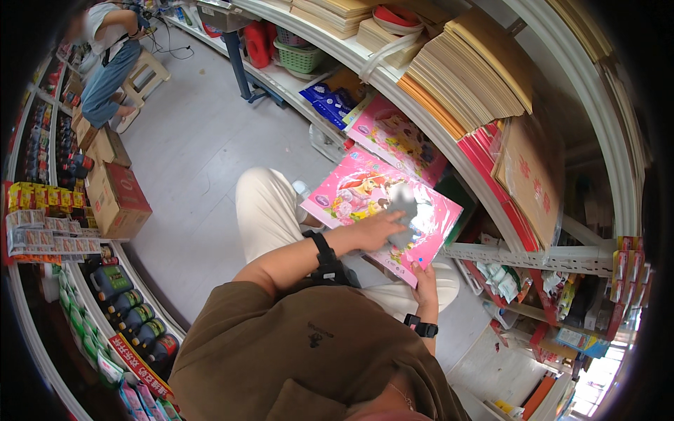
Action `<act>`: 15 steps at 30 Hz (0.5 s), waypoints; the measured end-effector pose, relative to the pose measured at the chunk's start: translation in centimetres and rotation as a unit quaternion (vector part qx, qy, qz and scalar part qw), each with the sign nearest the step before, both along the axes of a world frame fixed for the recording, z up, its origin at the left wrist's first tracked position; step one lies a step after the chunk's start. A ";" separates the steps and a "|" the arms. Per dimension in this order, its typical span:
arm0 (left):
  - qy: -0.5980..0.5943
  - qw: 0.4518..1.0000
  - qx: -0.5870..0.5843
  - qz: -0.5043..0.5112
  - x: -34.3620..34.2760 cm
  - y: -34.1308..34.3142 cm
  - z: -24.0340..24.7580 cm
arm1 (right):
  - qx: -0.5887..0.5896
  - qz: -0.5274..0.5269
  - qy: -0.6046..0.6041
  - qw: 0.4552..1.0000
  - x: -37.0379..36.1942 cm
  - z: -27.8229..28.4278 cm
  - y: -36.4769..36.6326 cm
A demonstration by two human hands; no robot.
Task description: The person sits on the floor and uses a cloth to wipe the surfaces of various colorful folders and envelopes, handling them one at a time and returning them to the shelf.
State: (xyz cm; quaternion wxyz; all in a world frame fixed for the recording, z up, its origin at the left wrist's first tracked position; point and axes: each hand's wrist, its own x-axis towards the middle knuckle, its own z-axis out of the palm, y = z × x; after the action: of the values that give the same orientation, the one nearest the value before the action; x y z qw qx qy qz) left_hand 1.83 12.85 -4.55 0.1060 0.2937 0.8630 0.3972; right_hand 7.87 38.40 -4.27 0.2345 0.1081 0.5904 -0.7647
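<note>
A pink, glossy, flat pack with printed cartoon princesses and flowers lies tilted above my lap. My left hand rests flat on its face, fingers stretched out toward a grey patch of the print. At the near right corner my right hand grips the edge, thumb on top and the other fingers mostly hidden beneath. A second pink pack of similar print lies on the low shelf just beyond, partly covered by the first. Next to it are blue packs.
Stacks of brown envelopes fill the shelf at the right. A green basket stands farther back. Cardboard boxes and dark bottles line the left side. A seated person is at the far left, by a stool.
</note>
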 end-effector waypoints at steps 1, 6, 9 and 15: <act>-0.002 0.999 -0.022 0.033 -0.5 -0.8 -0.2 | -0.003 -0.002 -0.009 1.000 0.1 0.8 -0.1; -0.068 0.957 -0.092 0.267 -2.2 -5.2 -0.1 | -0.006 0.048 -0.036 0.998 0.4 2.2 1.2; -0.063 0.948 -0.077 0.302 -2.0 -5.7 0.1 | -0.003 0.066 -0.039 0.997 0.3 2.1 1.3; -0.001 1.000 0.028 -0.004 0.3 0.0 1.4 | -0.020 0.054 -0.013 0.998 -0.6 1.0 -1.3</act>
State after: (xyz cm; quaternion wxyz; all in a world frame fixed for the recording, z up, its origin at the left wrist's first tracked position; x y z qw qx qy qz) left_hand 2.14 12.80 -3.11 0.0999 0.2999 0.8503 0.4209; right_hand 7.31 37.12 -3.23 0.2849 0.0812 0.5772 -0.7610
